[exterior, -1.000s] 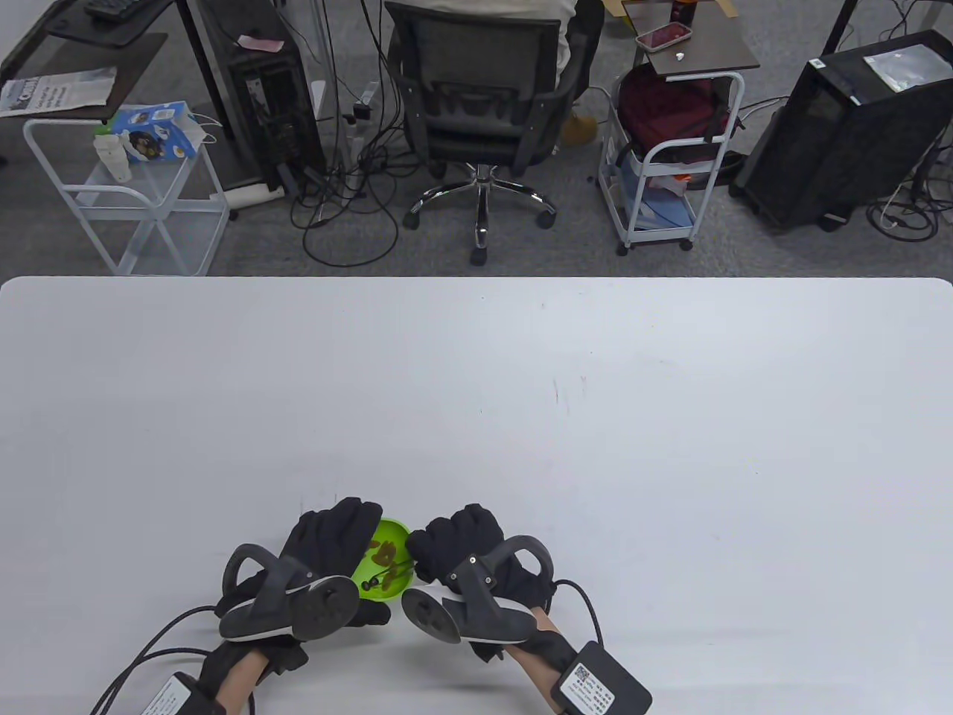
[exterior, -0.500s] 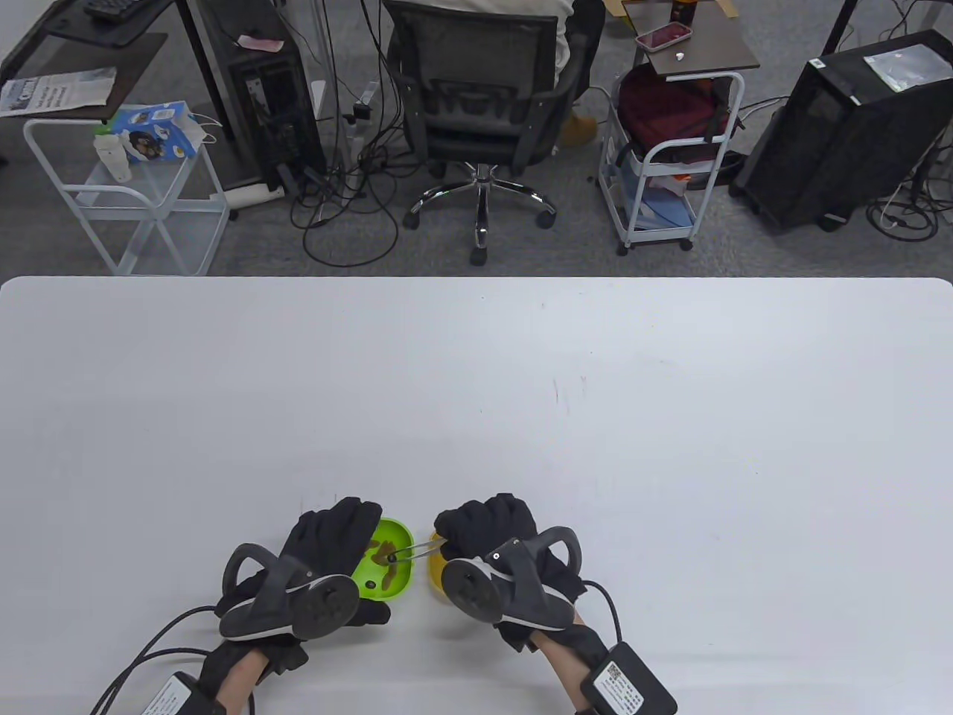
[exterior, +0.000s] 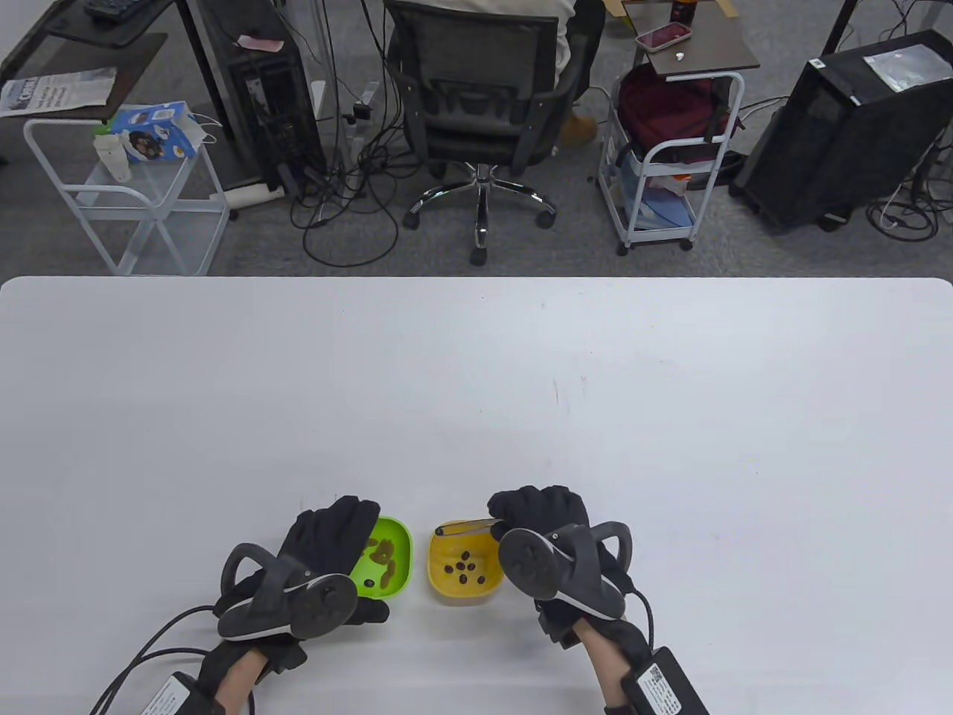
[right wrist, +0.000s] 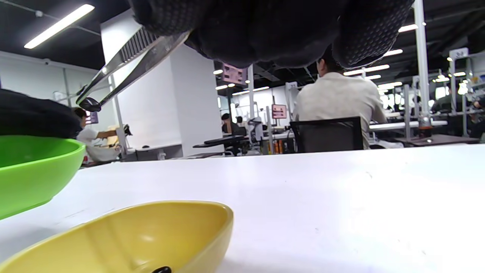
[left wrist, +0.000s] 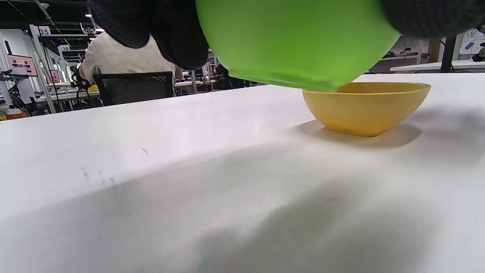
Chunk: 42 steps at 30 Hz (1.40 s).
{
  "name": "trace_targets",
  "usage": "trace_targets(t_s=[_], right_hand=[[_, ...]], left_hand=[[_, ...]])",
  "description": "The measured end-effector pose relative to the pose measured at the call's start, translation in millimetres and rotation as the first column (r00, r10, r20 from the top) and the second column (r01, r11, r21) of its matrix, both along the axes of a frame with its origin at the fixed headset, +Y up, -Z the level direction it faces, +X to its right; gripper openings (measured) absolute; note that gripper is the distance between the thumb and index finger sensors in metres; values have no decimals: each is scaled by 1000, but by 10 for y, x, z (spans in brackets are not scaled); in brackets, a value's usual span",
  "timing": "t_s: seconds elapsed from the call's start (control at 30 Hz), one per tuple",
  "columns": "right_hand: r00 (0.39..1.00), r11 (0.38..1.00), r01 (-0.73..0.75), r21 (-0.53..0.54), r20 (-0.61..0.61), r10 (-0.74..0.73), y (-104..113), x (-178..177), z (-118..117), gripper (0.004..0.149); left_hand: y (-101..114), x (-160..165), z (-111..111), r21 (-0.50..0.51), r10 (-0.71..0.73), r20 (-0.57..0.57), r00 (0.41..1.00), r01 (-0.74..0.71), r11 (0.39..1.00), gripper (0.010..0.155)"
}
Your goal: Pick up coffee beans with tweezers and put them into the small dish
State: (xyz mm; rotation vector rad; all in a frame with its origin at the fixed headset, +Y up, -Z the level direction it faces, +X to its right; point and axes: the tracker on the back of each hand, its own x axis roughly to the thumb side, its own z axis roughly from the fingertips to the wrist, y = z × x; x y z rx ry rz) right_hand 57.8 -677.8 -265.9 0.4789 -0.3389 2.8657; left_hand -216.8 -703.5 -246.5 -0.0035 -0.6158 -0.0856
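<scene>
My left hand (exterior: 346, 532) grips the left side of a green dish (exterior: 394, 555) holding several coffee beans (exterior: 383, 553); the dish fills the top of the left wrist view (left wrist: 295, 41). Right of it stands a yellow dish (exterior: 447, 588) with several beans (exterior: 463, 567). My right hand (exterior: 521, 518) holds metal tweezers (exterior: 465, 526) pointing left over the yellow dish's far rim. In the right wrist view the tweezers (right wrist: 125, 64) pinch a dark bean (right wrist: 89, 104) at their tip, above the yellow dish (right wrist: 151, 235).
The dishes sit near the front edge of a wide white table (exterior: 521, 387). Beyond its far edge are an office chair (exterior: 480, 112), two wire carts (exterior: 141, 186) and computer towers (exterior: 849, 126).
My right hand has moved right, away from the green dish, carrying the tweezers over to the yellow dish, which now shows fully. My left hand and the green dish have stayed put.
</scene>
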Motion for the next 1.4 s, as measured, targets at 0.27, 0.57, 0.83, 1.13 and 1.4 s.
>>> trace_targets(t_s=[0.27,0.57,0.83,1.13,1.4], right_hand=[[999,998,8,-57,36,-5,-85,88,-73,42],[999,999,30,-24,14,-29,-47,38,-37,43],[996,999,23,46,-93,-18,-24,-246,84,44],[978,997,-55,53,-199,65,-136,-630,160,44],[964,992,-110,64,-235,122,-192,-776,185,44]], left_hand=[[5,-8,-2,2,2,-3,1000,-2,1000,115],[5,-12,-3,2,3,-3,1000,-3,1000,115],[3,-4,1,1,-3,0,1000,3,1000,115],[1,9,1,0,-7,1,1000,7,1000,115],[2,16,0,3,-11,2,1000,11,1000,115]])
